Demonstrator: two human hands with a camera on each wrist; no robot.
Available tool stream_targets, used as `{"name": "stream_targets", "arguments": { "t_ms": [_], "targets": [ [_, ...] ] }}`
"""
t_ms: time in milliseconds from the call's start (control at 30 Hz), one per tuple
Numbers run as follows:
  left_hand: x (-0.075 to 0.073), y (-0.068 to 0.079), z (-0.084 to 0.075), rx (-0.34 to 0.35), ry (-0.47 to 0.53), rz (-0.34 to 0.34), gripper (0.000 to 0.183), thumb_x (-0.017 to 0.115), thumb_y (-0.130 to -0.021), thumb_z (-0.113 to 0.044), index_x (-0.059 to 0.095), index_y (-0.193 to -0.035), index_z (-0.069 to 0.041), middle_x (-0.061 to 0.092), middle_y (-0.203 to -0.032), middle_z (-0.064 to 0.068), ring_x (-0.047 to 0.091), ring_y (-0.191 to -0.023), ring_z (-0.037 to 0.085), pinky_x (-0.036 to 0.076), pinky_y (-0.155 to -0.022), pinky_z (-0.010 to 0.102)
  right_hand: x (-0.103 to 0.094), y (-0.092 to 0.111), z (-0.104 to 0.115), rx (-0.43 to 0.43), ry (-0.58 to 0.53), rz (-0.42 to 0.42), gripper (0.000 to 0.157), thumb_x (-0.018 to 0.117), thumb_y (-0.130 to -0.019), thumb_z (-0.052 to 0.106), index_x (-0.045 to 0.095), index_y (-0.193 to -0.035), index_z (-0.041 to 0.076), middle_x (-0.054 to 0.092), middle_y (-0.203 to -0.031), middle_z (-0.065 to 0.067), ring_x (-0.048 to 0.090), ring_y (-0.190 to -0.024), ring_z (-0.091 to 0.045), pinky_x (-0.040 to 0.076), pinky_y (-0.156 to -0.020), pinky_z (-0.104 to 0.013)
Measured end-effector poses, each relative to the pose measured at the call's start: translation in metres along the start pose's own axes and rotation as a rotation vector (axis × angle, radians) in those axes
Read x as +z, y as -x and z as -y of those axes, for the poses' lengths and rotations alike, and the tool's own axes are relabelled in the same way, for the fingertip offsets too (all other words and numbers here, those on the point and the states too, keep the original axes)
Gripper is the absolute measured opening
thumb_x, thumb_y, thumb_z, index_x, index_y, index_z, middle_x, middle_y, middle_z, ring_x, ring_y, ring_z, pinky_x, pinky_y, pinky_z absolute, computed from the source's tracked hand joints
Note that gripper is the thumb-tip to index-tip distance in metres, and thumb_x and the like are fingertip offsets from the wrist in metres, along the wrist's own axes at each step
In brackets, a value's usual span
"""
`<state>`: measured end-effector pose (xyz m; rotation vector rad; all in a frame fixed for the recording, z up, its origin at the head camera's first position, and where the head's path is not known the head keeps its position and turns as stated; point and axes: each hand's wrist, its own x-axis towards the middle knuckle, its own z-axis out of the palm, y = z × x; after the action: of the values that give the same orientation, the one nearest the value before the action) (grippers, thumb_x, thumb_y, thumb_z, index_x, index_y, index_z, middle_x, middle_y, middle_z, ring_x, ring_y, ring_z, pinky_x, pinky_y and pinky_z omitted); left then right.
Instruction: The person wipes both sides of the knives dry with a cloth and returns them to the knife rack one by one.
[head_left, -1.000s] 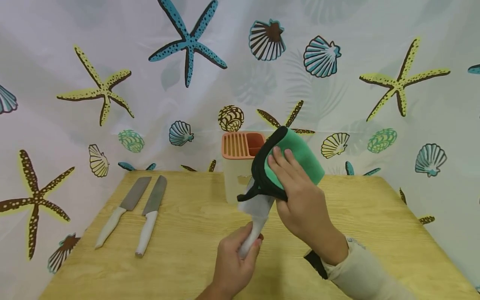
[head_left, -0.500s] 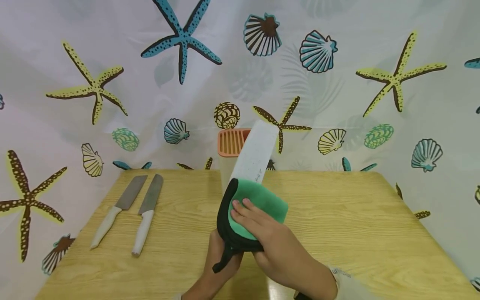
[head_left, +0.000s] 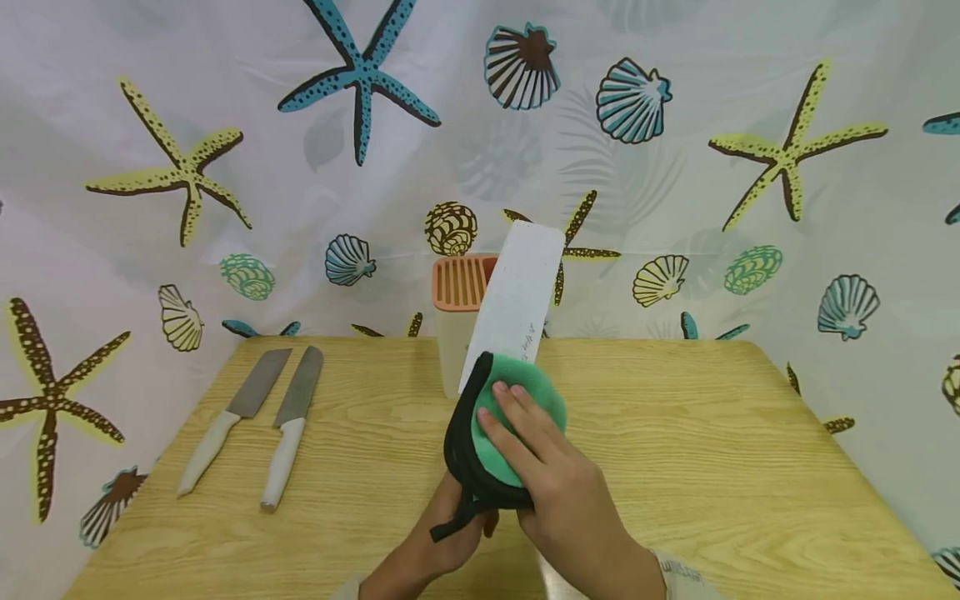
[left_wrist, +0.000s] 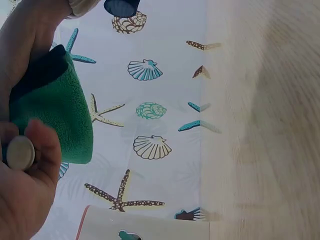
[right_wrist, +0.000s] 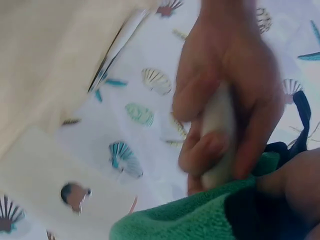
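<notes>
A kitchen knife with a broad pale blade [head_left: 513, 292] points up and away in the head view. My left hand [head_left: 442, 533] grips its white handle [right_wrist: 220, 125], whose butt end shows in the left wrist view. Over the lower blade lies a green cloth [head_left: 517, 375] with black edging and a dangling black loop. My right hand [head_left: 566, 492] holds this cloth folded about the blade near the handle, fingers laid along its upper face. The cloth hides the blade's base and part of my left hand.
Two more knives with white handles, one broad-bladed [head_left: 258, 383] and one narrower [head_left: 300, 387], lie on the wooden table [head_left: 675, 433] at left. Behind the held blade stands a cream knife block [head_left: 450, 342] with an orange slotted top. A patterned curtain [head_left: 675, 200] hangs behind.
My right hand has brought the cloth down from the upper blade towards the handle, baring the blade. In the last half second both hands shifted only slightly.
</notes>
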<state>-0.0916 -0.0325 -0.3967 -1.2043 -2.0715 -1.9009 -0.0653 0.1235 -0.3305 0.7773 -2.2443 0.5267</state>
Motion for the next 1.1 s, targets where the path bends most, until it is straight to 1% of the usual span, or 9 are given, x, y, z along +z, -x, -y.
{"name": "stream_targets", "arguments": {
  "t_ms": [67, 133, 200, 300, 400, 600, 733, 900, 1100],
  "targets": [
    [0.001, -0.005, -0.005, -0.118, 0.131, 0.056, 0.013, 0.035, -0.105, 0.0, 0.043, -0.095, 0.001, 0.044, -0.071, 0.024, 0.044, -0.052, -0.003, 0.047, -0.045, 0.023, 0.0, -0.005, -0.005, -0.007, 0.024, -0.049, 0.095, 0.072, -0.054, -0.028, 0.06, -0.138, 0.014, 0.054, -0.149, -0.007, 0.053, -0.137, -0.028, 0.058, -0.093, -0.04],
    [0.002, -0.007, -0.006, -0.159, 0.126, 0.063, 0.014, 0.035, -0.106, -0.004, 0.045, -0.097, 0.001, 0.044, -0.069, 0.024, 0.043, -0.05, -0.006, 0.046, -0.042, 0.023, 0.0, -0.01, -0.01, -0.021, 0.043, -0.082, 0.095, 0.07, -0.052, -0.03, 0.061, -0.136, 0.013, 0.055, -0.148, -0.008, 0.054, -0.136, -0.028, 0.058, -0.093, -0.041],
    [0.003, -0.006, -0.006, -0.147, 0.076, 0.049, 0.012, 0.037, -0.106, -0.003, 0.048, -0.107, 0.0, 0.047, -0.069, 0.021, 0.042, -0.047, -0.009, 0.045, -0.042, 0.02, 0.0, -0.016, -0.014, -0.034, 0.057, -0.101, 0.093, 0.069, -0.052, -0.03, 0.062, -0.135, 0.011, 0.056, -0.146, -0.009, 0.055, -0.135, -0.029, 0.057, -0.094, -0.042],
    [0.003, -0.006, -0.006, -0.101, -0.076, 0.018, 0.03, 0.038, -0.106, -0.003, 0.044, -0.135, -0.003, 0.061, -0.089, 0.016, 0.052, -0.065, -0.006, 0.052, -0.056, 0.019, -0.001, -0.026, -0.021, -0.036, 0.073, -0.111, 0.089, 0.074, -0.054, -0.026, 0.063, -0.134, 0.01, 0.056, -0.146, -0.01, 0.055, -0.135, -0.03, 0.059, -0.091, -0.043],
    [0.003, -0.008, -0.006, -0.099, -0.187, 0.007, 0.042, 0.04, -0.105, -0.007, 0.037, -0.148, -0.006, 0.059, -0.117, 0.012, 0.054, -0.085, 0.003, 0.053, -0.074, 0.022, -0.002, -0.036, -0.031, -0.03, 0.088, -0.095, 0.084, 0.076, -0.058, -0.023, 0.062, -0.135, 0.009, 0.054, -0.148, -0.011, 0.053, -0.137, -0.031, 0.06, -0.089, -0.043],
    [0.004, -0.005, 0.001, -0.03, -0.295, -0.039, 0.044, 0.044, -0.103, -0.003, 0.037, -0.146, -0.002, 0.058, -0.112, 0.009, 0.048, -0.088, 0.007, 0.049, -0.075, 0.024, -0.006, -0.056, -0.05, 0.025, 0.097, -0.058, 0.079, 0.071, -0.066, -0.02, 0.059, -0.138, 0.009, 0.05, -0.152, -0.012, 0.048, -0.142, -0.031, 0.06, -0.087, -0.046],
    [0.008, -0.002, 0.005, -0.011, -0.301, -0.041, 0.041, 0.044, -0.103, -0.003, 0.039, -0.144, -0.001, 0.057, -0.109, 0.008, 0.046, -0.084, 0.004, 0.048, -0.071, 0.022, -0.016, -0.073, -0.065, 0.073, 0.114, -0.05, 0.076, 0.072, -0.069, -0.017, 0.057, -0.14, 0.008, 0.048, -0.153, -0.013, 0.045, -0.143, -0.032, 0.057, -0.092, -0.051],
    [0.012, 0.001, 0.004, -0.058, -0.251, 0.01, 0.04, 0.042, -0.105, -0.008, 0.037, -0.144, 0.001, 0.057, -0.112, 0.009, 0.044, -0.085, 0.003, 0.049, -0.071, 0.02, -0.027, -0.086, -0.089, 0.132, 0.12, -0.074, 0.073, 0.062, -0.074, -0.018, 0.056, -0.142, 0.008, 0.046, -0.154, -0.014, 0.043, -0.144, -0.034, 0.051, -0.102, -0.055],
    [0.011, 0.002, 0.004, -0.063, -0.187, 0.009, 0.039, 0.045, -0.103, -0.004, 0.04, -0.142, 0.002, 0.057, -0.109, 0.009, 0.045, -0.085, 0.003, 0.049, -0.072, 0.021, -0.017, -0.07, -0.095, 0.112, -0.001, -0.156, 0.072, 0.049, -0.077, -0.021, 0.054, -0.143, 0.008, 0.047, -0.154, -0.013, 0.042, -0.145, -0.034, 0.046, -0.108, -0.053]
  ]
}}
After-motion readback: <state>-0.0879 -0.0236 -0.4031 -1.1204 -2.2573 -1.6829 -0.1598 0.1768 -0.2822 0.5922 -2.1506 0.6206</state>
